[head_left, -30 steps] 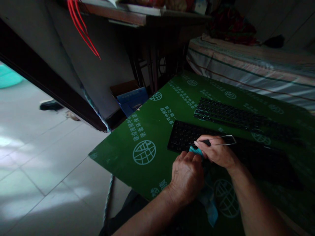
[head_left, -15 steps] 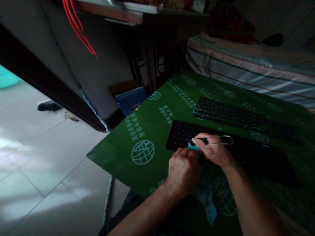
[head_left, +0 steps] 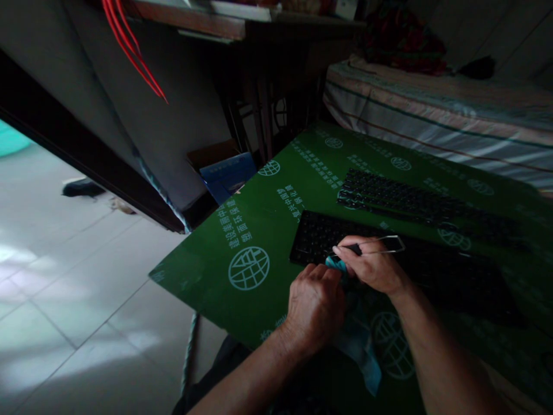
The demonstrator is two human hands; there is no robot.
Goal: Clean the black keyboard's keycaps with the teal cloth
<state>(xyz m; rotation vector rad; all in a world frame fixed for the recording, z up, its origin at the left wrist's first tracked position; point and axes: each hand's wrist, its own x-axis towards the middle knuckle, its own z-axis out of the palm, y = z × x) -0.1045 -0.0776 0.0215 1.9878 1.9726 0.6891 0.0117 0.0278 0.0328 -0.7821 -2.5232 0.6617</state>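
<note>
My left hand (head_left: 317,302) is closed on a blue cloth (head_left: 366,366), whose loose end hangs down toward me over the board. A bunched bit of the cloth shows between my two hands. My right hand (head_left: 375,266) pinches a wire keycap puller (head_left: 355,249) by its dark handle; one wire loop sticks out to the right above the knuckles. Both hands are over the near edge of a black keyboard (head_left: 311,233). The puller's other end is by the cloth, and whether it grips anything there is too dark to tell.
Behind the keyboard, rows of loose black keycaps (head_left: 389,193) lie on the green printed board (head_left: 207,259). A bed with a striped cover (head_left: 415,109) stands beyond. To the left are a blue box (head_left: 227,173), a dark wooden table (head_left: 207,20) and hanging red cords (head_left: 133,52).
The bunched cloth between my hands has shifted and changed shape slightly. Both hands keep their grips, and the view has moved a little.
</note>
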